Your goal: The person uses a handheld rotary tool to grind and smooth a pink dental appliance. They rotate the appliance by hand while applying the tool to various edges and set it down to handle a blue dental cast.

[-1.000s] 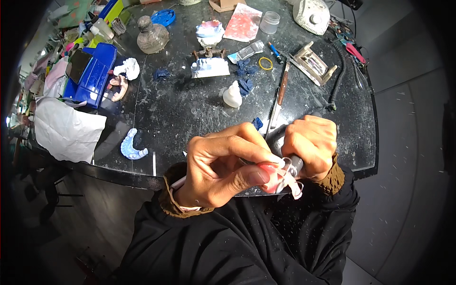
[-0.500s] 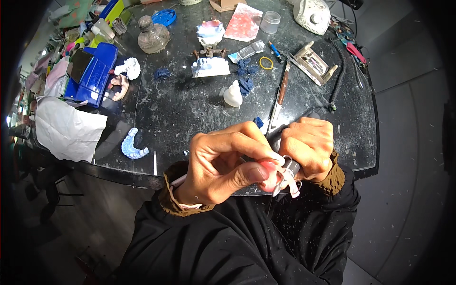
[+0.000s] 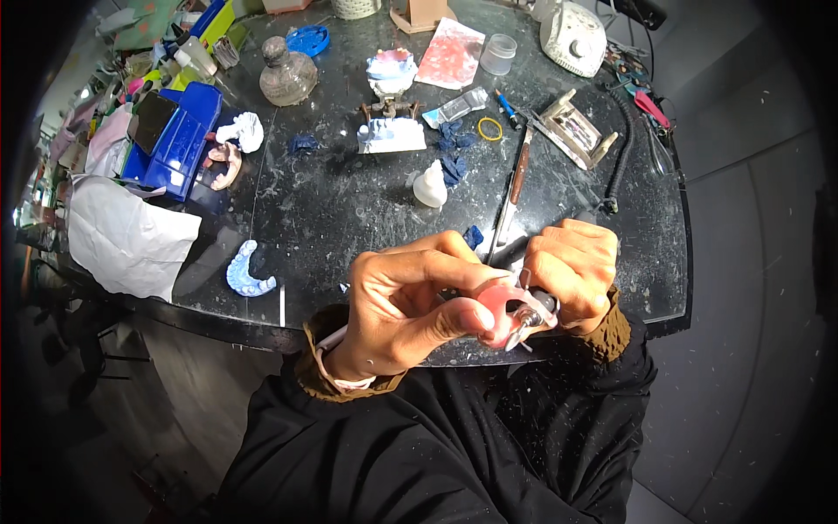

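Observation:
My left hand [image 3: 410,306] pinches a pink partial denture [image 3: 495,307] between thumb and fingers, just over the table's near edge. Thin wire clasps stick out from the denture's right side. My right hand [image 3: 572,266] is closed around a dark rotary handpiece [image 3: 545,303], most of it hidden by the fist. Its pale, pointed bur [image 3: 513,337] reaches toward the denture's inner curve; whether it touches cannot be made out. Both hands are close together.
Beyond my hands lie a brown-handled wax knife [image 3: 521,163], a white plaster piece [image 3: 429,185] and an articulator with dental models [image 3: 390,134]. A light-blue dental arch [image 3: 248,272] sits at left, near a blue box [image 3: 181,144]. A glass burner [image 3: 288,77] stands farther back.
The denture has turned in my left hand, so its open curve now shows around the handpiece tip. Both hands stay close together. The whole view has shifted slightly.

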Demonstrator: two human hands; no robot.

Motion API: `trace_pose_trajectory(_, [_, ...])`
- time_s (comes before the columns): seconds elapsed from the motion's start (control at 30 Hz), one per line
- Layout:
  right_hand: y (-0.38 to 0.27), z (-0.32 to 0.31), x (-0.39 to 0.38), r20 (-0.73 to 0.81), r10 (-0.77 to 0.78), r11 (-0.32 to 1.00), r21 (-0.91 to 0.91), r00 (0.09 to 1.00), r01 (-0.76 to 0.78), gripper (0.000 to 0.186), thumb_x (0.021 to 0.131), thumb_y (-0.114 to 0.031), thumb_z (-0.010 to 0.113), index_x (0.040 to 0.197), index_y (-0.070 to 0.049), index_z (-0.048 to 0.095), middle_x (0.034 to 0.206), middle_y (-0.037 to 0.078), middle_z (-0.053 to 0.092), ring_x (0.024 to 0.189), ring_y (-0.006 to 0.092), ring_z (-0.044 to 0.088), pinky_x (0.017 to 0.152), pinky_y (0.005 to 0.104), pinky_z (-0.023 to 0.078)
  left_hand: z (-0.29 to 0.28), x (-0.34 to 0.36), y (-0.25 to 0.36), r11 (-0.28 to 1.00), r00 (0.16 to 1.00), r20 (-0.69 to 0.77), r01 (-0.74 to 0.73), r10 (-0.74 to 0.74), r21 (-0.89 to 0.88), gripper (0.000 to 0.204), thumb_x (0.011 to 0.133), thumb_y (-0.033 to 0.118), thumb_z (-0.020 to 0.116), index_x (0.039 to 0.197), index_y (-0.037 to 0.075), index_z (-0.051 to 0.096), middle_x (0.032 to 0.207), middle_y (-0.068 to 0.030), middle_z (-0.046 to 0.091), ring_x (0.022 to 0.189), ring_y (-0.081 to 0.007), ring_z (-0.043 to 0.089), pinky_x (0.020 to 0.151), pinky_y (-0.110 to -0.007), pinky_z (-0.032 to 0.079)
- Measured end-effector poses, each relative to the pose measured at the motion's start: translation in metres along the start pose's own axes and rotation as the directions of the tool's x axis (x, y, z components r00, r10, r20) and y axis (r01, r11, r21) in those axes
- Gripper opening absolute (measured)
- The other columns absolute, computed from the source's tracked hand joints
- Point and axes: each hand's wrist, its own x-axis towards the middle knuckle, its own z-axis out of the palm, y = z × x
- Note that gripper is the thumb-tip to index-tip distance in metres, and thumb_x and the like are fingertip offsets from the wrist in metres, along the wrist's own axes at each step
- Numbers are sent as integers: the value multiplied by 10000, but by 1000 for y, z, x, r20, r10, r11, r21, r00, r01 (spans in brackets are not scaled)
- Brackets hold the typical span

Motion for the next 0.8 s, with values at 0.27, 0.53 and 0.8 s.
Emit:
trace_pose_trajectory(0.27, [10, -12, 5, -209, -62, 997, 30, 976, 69, 336, 633, -252, 709, 546, -72, 439, 453, -21, 400, 355, 140, 394, 375, 278, 257, -1, -5, 10, 990, 989, -59, 137, -135, 25, 189, 852, 36, 631, 1006, -67, 596, 906, -110, 622, 807, -149, 643, 694, -251, 530])
trace_pose_trajectory(0.53, [-45, -75, -24, -617, 632, 736, 667, 469, -114, 796, 511, -674, 738, 841, -82, 321, 502, -23, 332, 367, 51, 241, 321, 201, 187, -9, -57, -10, 491, 946, 95, 73, -308, 868, 172, 818, 50, 624, 979, -3, 651, 831, -151, 594, 708, -246, 605, 648, -323, 503])
trace_pose_trajectory(0.8, [-106, -99, -59, -246, 183, 27, 969, 952, 246, 513, 877, -294, 622, 465, -86, 399, 367, 15, 386, 255, 84, 334, 257, 210, 182, 41, -49, -16, 522, 932, 362, -315, 14, 793, 290, 820, 179, 626, 1067, 33, 583, 1074, -96, 572, 1054, -267, 539, 816, -375, 483])
